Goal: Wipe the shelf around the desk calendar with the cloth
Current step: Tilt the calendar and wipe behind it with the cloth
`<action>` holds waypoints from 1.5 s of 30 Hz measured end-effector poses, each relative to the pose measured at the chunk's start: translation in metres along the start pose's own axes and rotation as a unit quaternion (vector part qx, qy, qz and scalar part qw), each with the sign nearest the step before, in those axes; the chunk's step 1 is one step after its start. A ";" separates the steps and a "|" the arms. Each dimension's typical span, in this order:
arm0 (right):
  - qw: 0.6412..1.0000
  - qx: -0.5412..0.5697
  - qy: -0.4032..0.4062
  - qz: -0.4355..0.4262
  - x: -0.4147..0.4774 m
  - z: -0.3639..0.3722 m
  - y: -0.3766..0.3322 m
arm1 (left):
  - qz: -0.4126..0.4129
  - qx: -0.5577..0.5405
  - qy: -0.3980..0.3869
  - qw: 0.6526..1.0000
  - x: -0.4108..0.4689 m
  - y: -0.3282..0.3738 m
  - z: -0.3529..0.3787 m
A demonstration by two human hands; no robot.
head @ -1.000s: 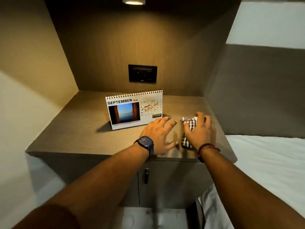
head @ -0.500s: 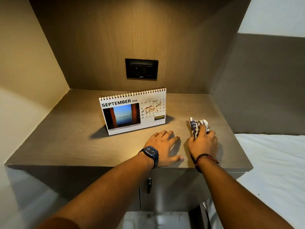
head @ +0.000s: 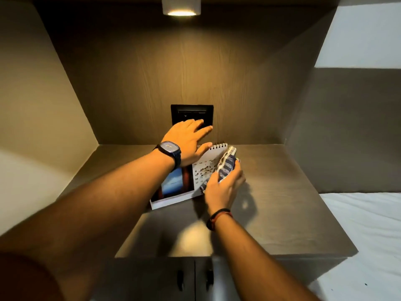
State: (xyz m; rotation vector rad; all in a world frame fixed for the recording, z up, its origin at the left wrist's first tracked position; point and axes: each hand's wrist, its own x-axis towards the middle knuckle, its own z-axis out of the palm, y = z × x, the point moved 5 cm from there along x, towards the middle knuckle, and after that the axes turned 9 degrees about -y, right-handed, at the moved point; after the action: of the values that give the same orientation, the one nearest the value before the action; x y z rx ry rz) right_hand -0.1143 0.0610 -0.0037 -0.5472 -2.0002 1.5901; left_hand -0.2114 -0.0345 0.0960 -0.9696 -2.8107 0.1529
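The desk calendar (head: 178,184), white with a spiral top and a blue photo, stands upright at the middle of the brown wooden shelf (head: 273,192). My left hand (head: 188,140), with a watch on the wrist, hovers over the calendar's top edge with fingers spread, the thumb close to the spiral. My right hand (head: 221,190) holds the bunched checked cloth (head: 226,164) in front of the calendar's right part, covering some of the date grid. I cannot tell whether the cloth touches the calendar. My left forearm hides the calendar's left side.
A black socket panel (head: 191,111) sits on the back wall behind my left hand. A round lamp (head: 181,6) shines from above. Niche walls close in left and right. Cabinet doors (head: 195,279) lie below the shelf, and a white bed (head: 368,235) lies to the right.
My left hand lifted off the shelf's front and reached over the calendar's top. My right hand rose from the shelf with the cloth and moved left in front of the calendar.
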 end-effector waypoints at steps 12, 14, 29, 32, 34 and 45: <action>0.998 -0.025 -0.053 0.014 -0.011 0.042 0.011 | 0.008 -0.033 -0.083 0.996 0.007 -0.008 0.033; 0.999 -0.027 -0.032 0.023 -0.005 0.042 0.006 | 0.007 -0.038 -0.091 0.995 0.007 -0.007 0.034; 0.995 -0.048 -0.082 0.027 -0.026 0.055 0.006 | 0.003 -0.041 -0.098 0.994 0.006 -0.007 0.032; 0.984 -0.113 -0.139 -0.005 -0.055 0.065 0.015 | 0.003 -0.037 -0.103 0.994 0.007 -0.007 0.033; 0.981 -0.130 -0.147 0.004 -0.058 0.063 0.023 | 0.002 -0.037 -0.101 0.994 0.006 -0.006 0.033; 0.982 -0.110 -0.154 -0.020 -0.060 0.066 0.003 | -0.002 0.009 -0.052 0.999 0.001 -0.005 0.027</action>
State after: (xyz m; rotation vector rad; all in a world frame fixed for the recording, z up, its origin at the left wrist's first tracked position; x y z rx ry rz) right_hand -0.1086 -0.0251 -0.0268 -0.3545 -2.4201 1.5128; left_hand -0.2203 -0.0385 0.0699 -0.9802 -2.8998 0.2363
